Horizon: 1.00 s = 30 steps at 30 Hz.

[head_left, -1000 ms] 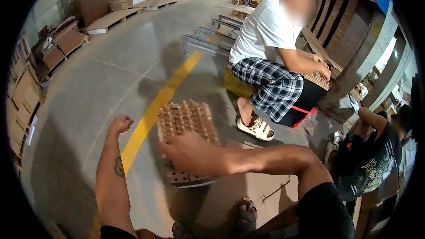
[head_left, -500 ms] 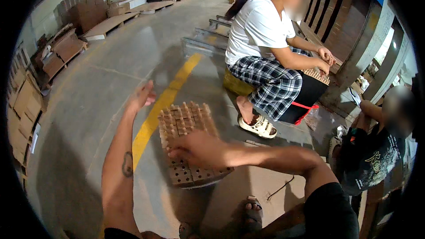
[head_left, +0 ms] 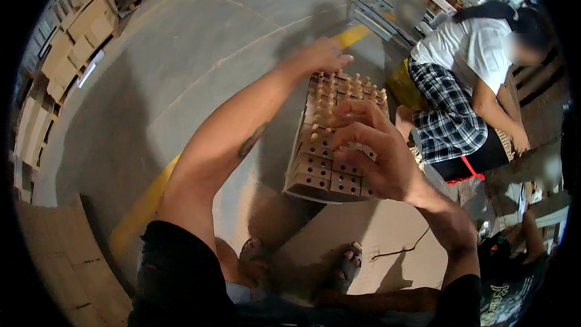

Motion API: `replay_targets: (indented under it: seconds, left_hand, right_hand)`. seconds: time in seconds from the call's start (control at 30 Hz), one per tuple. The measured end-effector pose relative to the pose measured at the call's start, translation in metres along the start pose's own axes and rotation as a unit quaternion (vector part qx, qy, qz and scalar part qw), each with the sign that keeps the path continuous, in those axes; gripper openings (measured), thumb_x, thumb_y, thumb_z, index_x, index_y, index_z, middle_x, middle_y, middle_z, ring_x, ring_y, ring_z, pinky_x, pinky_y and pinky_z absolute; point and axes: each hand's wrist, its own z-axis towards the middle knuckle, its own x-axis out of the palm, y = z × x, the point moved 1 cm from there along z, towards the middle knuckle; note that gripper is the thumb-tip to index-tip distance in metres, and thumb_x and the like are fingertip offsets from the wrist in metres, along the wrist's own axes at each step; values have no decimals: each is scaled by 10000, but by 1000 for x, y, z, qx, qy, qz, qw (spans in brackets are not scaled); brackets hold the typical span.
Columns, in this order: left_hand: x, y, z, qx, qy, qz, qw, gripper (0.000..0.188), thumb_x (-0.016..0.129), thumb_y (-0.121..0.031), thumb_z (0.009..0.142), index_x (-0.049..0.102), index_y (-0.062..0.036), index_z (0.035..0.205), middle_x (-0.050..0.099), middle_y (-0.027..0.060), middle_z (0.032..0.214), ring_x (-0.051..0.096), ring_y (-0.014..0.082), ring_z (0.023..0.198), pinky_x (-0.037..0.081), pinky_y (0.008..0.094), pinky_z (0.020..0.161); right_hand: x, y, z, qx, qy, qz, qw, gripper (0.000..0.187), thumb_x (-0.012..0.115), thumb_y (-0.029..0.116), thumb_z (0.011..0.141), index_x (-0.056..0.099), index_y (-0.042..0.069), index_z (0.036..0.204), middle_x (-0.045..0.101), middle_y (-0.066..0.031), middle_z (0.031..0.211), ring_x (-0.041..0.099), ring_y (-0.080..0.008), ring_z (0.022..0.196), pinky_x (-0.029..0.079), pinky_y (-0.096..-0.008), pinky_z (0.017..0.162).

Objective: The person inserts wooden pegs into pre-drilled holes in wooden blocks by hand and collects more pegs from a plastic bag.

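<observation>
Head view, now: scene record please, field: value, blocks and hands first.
wooden blocks: drilled, set in rows in front of the person
pegs: upright toward the far end; near rows show bare holes
left hand: at the blocks' far end; contact and grip unclear
right hand: over the blocks, fingers spread; nothing clearly held
brown sheet: flat on the floor, dark cord on it
co-worker: seated at right, white top, checked trousers
</observation>
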Motion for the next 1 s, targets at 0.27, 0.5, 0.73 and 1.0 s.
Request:
replay_targets:
  seconds: [0.27,0.5,0.73,1.0]
  left_hand:
    - [3,47,23,22,37,54,998,450,633,-462,833,708,-75,1052,679,140,1076,648,290,973,494,409,830]
    - [-10,4,18,-85,57,65,993,508,612,-490,823,693,-55,1074,690,146,1027,657,307,939,500,416,813]
    - [-17,19,13,3,58,30,998,524,584,-527,845,702,-54,1036,667,149,1016,645,296,847,500,384,795]
    - [-10,23,-13,112,-3,34,993,320,587,-366,888,655,-72,994,645,149,898,618,312,821,484,401,731]
  right_hand:
    - [16,-10,21,97,-72,9,993,106,673,46,829,650,3,923,645,-122,811,648,-282,766,507,-350,706]
    - [7,-12,28,1,-23,-82,996,172,641,-9,781,655,31,949,632,-123,864,638,-315,798,511,-393,704]
    - [5,-24,40,-39,87,-123,988,246,628,39,706,624,25,951,630,-158,894,654,-352,847,536,-438,713]
    - [9,-32,-42,-119,-74,-191,972,249,623,46,741,609,12,988,593,-137,847,627,-293,666,517,-368,517]
